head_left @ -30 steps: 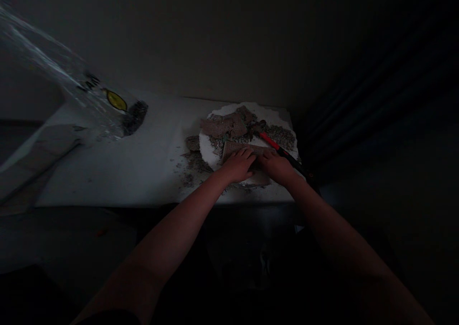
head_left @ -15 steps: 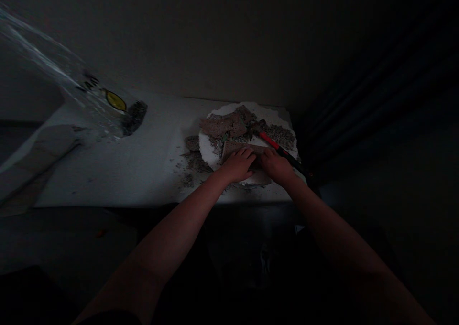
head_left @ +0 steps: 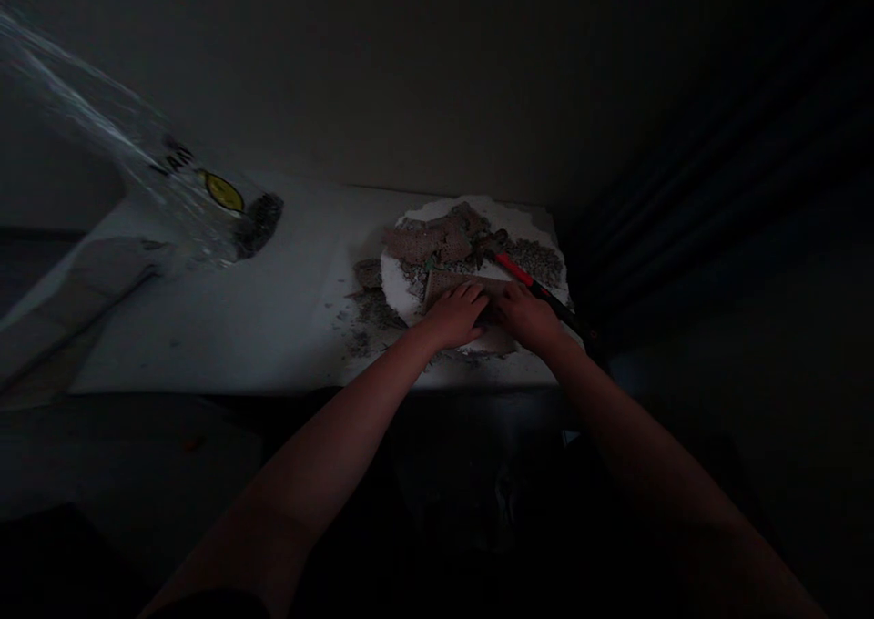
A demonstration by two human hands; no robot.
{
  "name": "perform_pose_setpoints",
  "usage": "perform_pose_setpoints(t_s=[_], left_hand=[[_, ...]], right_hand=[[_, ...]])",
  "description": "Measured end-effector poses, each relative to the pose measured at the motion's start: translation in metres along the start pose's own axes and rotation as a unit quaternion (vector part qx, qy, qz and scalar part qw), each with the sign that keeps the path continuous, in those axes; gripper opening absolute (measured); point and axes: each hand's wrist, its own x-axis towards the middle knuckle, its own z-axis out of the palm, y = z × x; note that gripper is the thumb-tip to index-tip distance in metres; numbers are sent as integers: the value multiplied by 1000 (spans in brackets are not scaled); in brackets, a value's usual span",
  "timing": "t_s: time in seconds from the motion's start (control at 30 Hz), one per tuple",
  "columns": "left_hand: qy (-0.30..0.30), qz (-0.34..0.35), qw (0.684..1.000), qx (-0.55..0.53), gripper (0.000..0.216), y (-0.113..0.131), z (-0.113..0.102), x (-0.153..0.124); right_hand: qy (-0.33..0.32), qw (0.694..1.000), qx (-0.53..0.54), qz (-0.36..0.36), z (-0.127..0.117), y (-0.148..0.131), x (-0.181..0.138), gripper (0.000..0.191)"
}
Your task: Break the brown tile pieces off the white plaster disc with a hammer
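Note:
Both hands are on a brown board dotted with small holes (head_left: 442, 281), which lies on a white sheet with a ragged edge (head_left: 396, 296). My left hand (head_left: 459, 313) rests its fingers over the board's top, thumb at the near side. Close beside it, my right hand (head_left: 524, 315) has its fingers curled onto the board's right part; their tips are hard to see in the dark. Behind the hands lie broken pieces of similar brown board (head_left: 427, 244). A tool with a red and black handle (head_left: 523, 275) lies just beyond my right hand, its metal head among the scraps.
Small grey bits (head_left: 536, 259) are heaped at the sheet's right. Dark crumbs (head_left: 372, 314) lie at its left on the white table (head_left: 287, 328). A clear plastic bag (head_left: 164, 168) with a yellow mark and dark contents stands at the left. A wall rises behind the table.
The view has shifted very slightly. Both hands keep their place on the brown board, and nothing else has visibly moved.

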Motion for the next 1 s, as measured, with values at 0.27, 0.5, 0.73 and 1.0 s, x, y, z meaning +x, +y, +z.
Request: perform_pose_setpoints(t_s=[0.27, 0.5, 0.73, 1.0], left_hand=[[-8, -2, 1000, 1, 53, 1, -2, 0], [6, 4, 1000, -4, 55, -1, 1, -2], [17, -1, 1000, -14, 47, 3, 4, 1], [48, -72, 995, -46, 29, 12, 6, 8]], right_hand=[[4, 1000, 6, 2, 3, 4, 2, 32], [27, 996, 64, -52, 11, 15, 1, 28], [52, 991, 121, -28, 16, 15, -1, 24], [261, 885, 386, -8, -18, 22, -7, 7]])
